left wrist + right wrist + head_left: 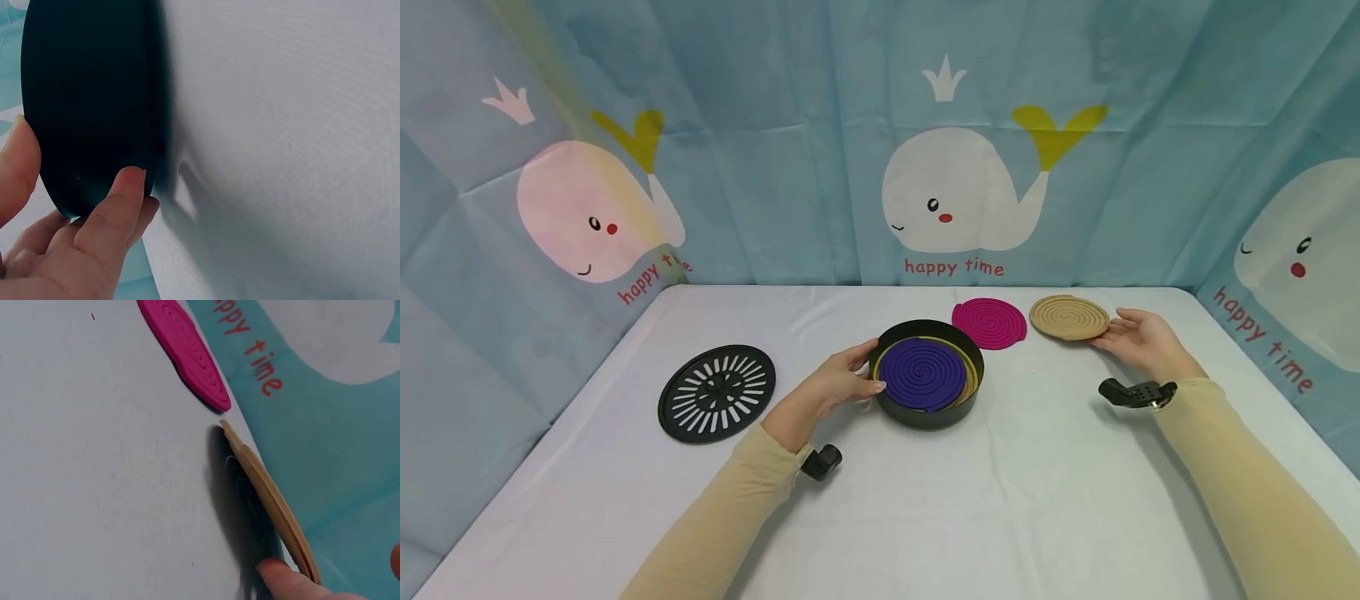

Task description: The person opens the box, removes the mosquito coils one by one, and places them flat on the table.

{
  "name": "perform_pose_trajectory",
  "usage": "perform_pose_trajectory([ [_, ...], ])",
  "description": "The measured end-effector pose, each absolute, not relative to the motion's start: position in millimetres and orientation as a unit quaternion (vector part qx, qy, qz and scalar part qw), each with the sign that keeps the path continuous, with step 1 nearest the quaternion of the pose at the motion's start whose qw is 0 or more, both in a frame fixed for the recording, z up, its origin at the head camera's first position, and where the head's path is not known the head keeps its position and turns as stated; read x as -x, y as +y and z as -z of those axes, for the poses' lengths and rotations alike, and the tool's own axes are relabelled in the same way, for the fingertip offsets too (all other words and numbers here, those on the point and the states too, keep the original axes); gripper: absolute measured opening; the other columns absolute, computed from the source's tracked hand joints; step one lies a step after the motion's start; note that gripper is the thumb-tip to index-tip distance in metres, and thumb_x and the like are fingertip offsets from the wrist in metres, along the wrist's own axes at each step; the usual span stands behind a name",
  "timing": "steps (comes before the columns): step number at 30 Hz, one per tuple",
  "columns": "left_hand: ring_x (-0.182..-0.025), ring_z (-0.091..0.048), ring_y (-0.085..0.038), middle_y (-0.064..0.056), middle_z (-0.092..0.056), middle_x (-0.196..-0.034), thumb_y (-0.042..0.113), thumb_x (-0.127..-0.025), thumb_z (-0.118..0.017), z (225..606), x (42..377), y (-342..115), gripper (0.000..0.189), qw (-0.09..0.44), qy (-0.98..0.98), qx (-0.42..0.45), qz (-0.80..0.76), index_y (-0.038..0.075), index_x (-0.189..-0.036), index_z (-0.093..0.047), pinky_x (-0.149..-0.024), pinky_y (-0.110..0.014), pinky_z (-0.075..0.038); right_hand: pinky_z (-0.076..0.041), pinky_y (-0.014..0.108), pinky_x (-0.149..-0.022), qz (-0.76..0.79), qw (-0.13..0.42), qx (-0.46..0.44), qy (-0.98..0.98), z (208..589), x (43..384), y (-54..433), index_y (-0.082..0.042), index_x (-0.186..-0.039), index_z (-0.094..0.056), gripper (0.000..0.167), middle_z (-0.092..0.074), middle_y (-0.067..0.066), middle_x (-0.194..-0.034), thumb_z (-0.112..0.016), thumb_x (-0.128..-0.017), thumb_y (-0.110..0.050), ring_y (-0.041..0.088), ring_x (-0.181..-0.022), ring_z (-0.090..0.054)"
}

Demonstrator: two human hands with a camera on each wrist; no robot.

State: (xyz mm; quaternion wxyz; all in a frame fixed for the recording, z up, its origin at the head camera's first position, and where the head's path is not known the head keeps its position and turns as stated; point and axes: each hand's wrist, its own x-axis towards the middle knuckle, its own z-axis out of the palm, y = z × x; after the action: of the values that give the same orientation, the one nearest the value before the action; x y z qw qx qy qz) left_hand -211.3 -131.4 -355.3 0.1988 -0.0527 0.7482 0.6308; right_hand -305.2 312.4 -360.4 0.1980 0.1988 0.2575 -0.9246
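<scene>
My left hand (837,380) grips the left side of a round black pan (928,419), thumb at the rim and fingers against the outer wall. Inside it a purple-blue spiral coaster (922,374) lies over a yellow one (973,383), whose edge shows around it. My right hand (1142,342) has its fingers at the underside of a tan spiral coaster (1069,317), with the thumb raised off it. In the right wrist view a dark coaster (249,500) with rings shows under the tan one, a fingertip (275,575) at its edge. From the head view that dark coaster is hidden.
A magenta spiral coaster (989,323) lies flat between the pan and the tan coaster. On the left rests a black slotted disc (717,393). The white-covered table (985,517) ends at a blue curtain (790,167) with whale prints at the back and sides.
</scene>
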Motion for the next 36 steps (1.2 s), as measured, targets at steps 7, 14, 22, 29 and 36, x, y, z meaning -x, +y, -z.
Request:
perform_pose_trajectory([
  [7, -0.141, -0.029, -0.032, -0.011, -0.021, -0.159, -0.010, -0.088, -0.064, 355, 211, -132, 0.080, 0.201, 0.751, 0.047, -0.627, 0.017, -0.155, -0.028, -0.099, -0.040, -0.045, 0.001, 0.027, -0.115, 0.916, 0.182, -0.207, 0.290, 358, 299, 316, -0.032, -0.143, 0.033, 0.068, 0.030, -0.019, -0.151, -0.024, -0.106, -0.024, 0.003, -0.140, 0.019],
  [14, -0.142, -0.026, -0.031, -0.010, -0.020, -0.160, -0.009, -0.089, -0.064, 356, 212, -133, 0.080, 0.203, 0.750, 0.043, -0.628, 0.017, -0.155, -0.027, -0.100, -0.040, -0.045, 0.000, 0.027, -0.115, 0.914, 0.170, -0.205, 0.307, 358, 295, 317, -0.032, -0.144, 0.032, 0.068, 0.028, -0.017, -0.153, -0.024, -0.107, -0.024, 0.004, -0.142, 0.016],
  [22, -0.142, -0.025, -0.032, -0.011, -0.019, -0.160, -0.009, -0.089, -0.064, 355, 211, -132, 0.080, 0.206, 0.749, 0.039, -0.628, 0.016, -0.155, -0.027, -0.101, -0.041, -0.044, 0.002, 0.028, -0.115, 0.911, 0.167, -0.188, 0.327, 357, 286, 320, -0.031, -0.142, 0.035, 0.067, 0.032, -0.016, -0.152, -0.021, -0.106, -0.023, 0.004, -0.141, 0.018],
  [29, -0.142, -0.026, -0.032, -0.012, -0.019, -0.160, -0.010, -0.089, -0.064, 355, 210, -132, 0.080, 0.205, 0.748, 0.041, -0.630, 0.016, -0.155, -0.027, -0.100, -0.040, -0.045, 0.003, 0.028, -0.115, 0.913, 0.171, -0.178, 0.326, 358, 279, 322, -0.030, -0.141, 0.037, 0.066, 0.033, -0.016, -0.151, -0.019, -0.106, -0.022, 0.006, -0.141, 0.019],
  [36, -0.142, -0.027, -0.031, -0.011, -0.020, -0.160, -0.009, -0.089, -0.064, 355, 211, -132, 0.079, 0.204, 0.751, 0.049, -0.627, 0.017, -0.155, -0.028, -0.099, -0.040, -0.045, 0.004, 0.030, -0.115, 0.919, 0.179, -0.159, 0.313, 357, 272, 321, -0.031, -0.142, 0.035, 0.066, 0.032, -0.015, -0.152, -0.019, -0.106, -0.020, 0.007, -0.141, 0.020],
])
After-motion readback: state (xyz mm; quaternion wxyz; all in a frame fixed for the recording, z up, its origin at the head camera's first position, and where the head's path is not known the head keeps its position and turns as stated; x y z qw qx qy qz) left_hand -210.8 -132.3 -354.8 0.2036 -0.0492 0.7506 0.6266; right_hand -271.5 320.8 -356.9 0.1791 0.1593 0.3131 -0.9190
